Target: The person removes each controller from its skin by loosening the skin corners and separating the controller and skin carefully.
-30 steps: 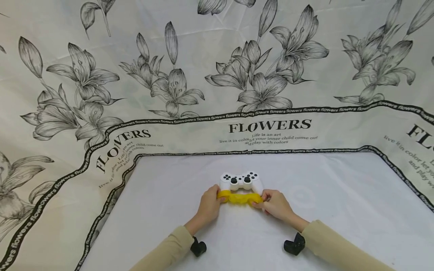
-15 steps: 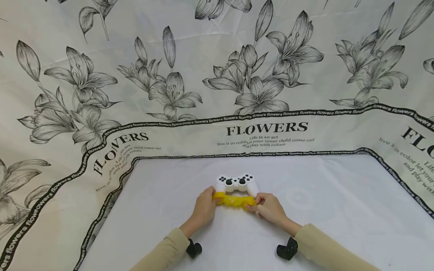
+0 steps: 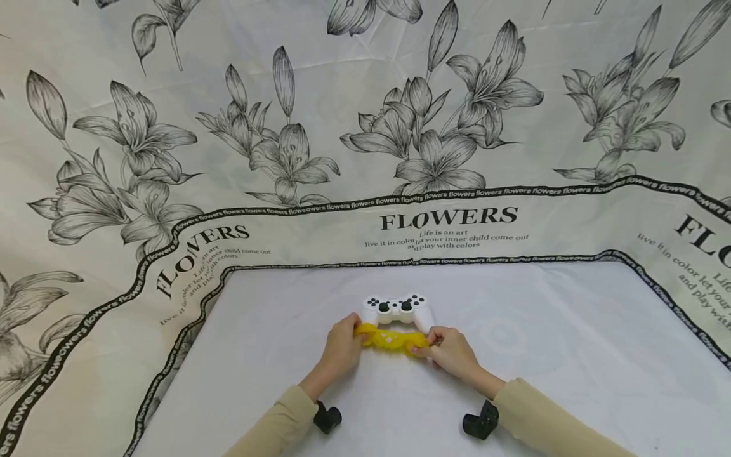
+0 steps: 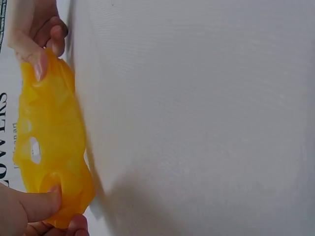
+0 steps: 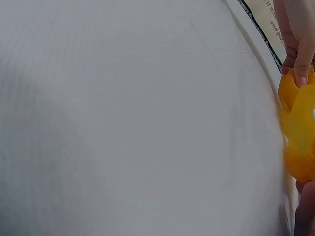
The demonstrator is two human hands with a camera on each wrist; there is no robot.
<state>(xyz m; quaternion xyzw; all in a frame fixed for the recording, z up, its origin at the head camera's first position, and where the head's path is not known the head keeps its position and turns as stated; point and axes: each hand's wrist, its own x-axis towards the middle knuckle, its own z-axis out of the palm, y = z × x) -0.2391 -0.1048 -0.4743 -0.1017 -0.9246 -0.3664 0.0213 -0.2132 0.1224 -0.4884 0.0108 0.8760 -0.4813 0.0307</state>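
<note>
A yellow stretchy silicone controller cover [image 3: 377, 337] is held between both hands, just in front of a white game controller [image 3: 395, 317] with black sticks and buttons. My left hand [image 3: 341, 349] pinches the cover's left end, thumb on top. At the other end, my right hand [image 3: 455, 352] pinches it between thumb and fingers. In the left wrist view the cover [image 4: 54, 113] is stretched lengthwise and openings show in its face. It overlaps the lower ends of the controller's grips in the head view, hiding them.
A white cloth covers the table [image 3: 542, 355]. Behind it hangs a curtain [image 3: 320, 231] printed with flowers and lettering. Black wrist devices [image 3: 327, 417] show beside both sleeves.
The whole view has shifted slightly, moving hands and controller a little left in frame. Both hands have tilted the yellow cover, so white shows through its openings. Both grips stay on it.
</note>
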